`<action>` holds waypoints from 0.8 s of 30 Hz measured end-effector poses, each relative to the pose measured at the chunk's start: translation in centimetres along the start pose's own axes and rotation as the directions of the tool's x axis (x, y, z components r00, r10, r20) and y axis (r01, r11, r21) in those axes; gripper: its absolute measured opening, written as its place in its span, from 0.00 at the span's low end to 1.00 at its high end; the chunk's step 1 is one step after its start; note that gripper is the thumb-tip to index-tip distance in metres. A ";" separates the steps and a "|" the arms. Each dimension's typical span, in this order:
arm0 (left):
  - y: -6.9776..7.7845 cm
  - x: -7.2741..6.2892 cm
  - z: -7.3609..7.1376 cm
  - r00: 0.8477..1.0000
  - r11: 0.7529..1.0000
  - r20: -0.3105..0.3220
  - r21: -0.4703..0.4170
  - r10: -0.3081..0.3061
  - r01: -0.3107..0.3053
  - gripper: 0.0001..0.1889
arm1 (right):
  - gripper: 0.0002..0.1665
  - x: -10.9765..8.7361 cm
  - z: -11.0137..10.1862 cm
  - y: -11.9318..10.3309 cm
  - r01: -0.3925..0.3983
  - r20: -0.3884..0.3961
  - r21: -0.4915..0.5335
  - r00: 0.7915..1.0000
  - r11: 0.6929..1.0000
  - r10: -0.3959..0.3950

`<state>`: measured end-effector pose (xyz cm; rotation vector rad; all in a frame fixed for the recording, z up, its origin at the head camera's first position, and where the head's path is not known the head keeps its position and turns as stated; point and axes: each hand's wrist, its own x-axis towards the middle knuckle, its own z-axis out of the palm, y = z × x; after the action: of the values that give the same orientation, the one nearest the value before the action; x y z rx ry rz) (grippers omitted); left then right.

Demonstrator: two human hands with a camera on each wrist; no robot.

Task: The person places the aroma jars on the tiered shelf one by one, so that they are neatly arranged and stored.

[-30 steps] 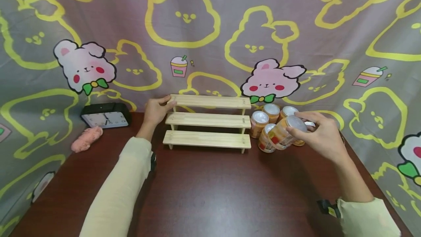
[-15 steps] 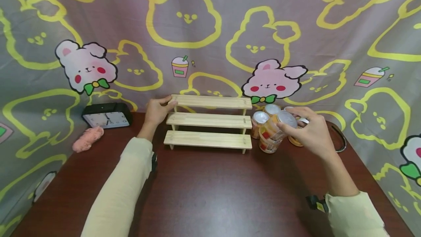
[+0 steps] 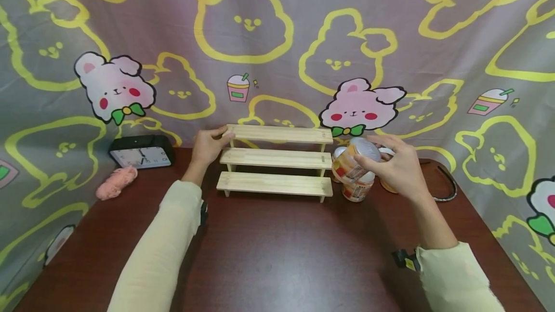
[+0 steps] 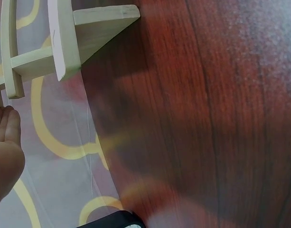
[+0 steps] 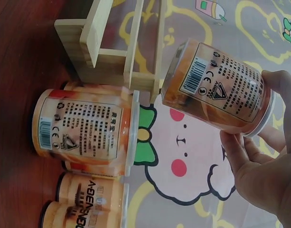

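My right hand (image 3: 401, 170) grips a jar (image 3: 350, 163) near its silver lid, thumb on one side and fingers on the other. The jar has an orange printed label and is tilted, held above the other jars beside a three-tier wooden display shelf (image 3: 275, 184). In the right wrist view the held jar (image 5: 219, 90) shows its barcode and small print. My left hand (image 3: 207, 147) holds the left end of the top tier between thumb and fingers; the left wrist view shows its fingertips (image 4: 11, 118) at the wood. Several similar jars (image 5: 83, 130) stand upright at the shelf's right side, partly hidden.
A black desk clock (image 3: 142, 152) and a pink fluffy bundle (image 3: 116, 183) lie left of the shelf. A dark curved cord (image 3: 451, 187) lies at the right edge. Patterned cloth (image 3: 269, 81) hangs close behind the brown table (image 3: 277, 254).
My right hand has moved left with the tilted jar, from over the right-hand jars towards the shelf's right end. The dark cord has come into sight. My left hand stays at the top tier.
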<state>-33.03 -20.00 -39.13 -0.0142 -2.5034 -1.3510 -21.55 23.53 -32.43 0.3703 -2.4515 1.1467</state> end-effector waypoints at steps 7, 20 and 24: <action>-0.2 0.3 0.0 0.999 0.998 -0.021 0.032 0.046 -0.045 0.25 | 0.26 0.9 0.8 -0.5 0.036 -0.030 0.056 0.999 0.998 -0.034; -0.3 -0.1 0.2 1.000 1.000 0.009 -0.023 0.002 -0.001 0.27 | 0.25 1.7 3.0 0.4 0.074 -0.043 0.064 0.997 0.995 -0.071; -0.3 -0.1 0.2 1.000 1.000 0.002 -0.009 -0.001 0.001 0.27 | 0.26 1.9 3.4 0.2 0.069 -0.038 0.109 0.997 0.992 -0.065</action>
<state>-33.01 -20.00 -39.51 -0.0158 -2.4991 -1.3631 -24.17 20.85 -33.64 0.4583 -2.3343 1.2530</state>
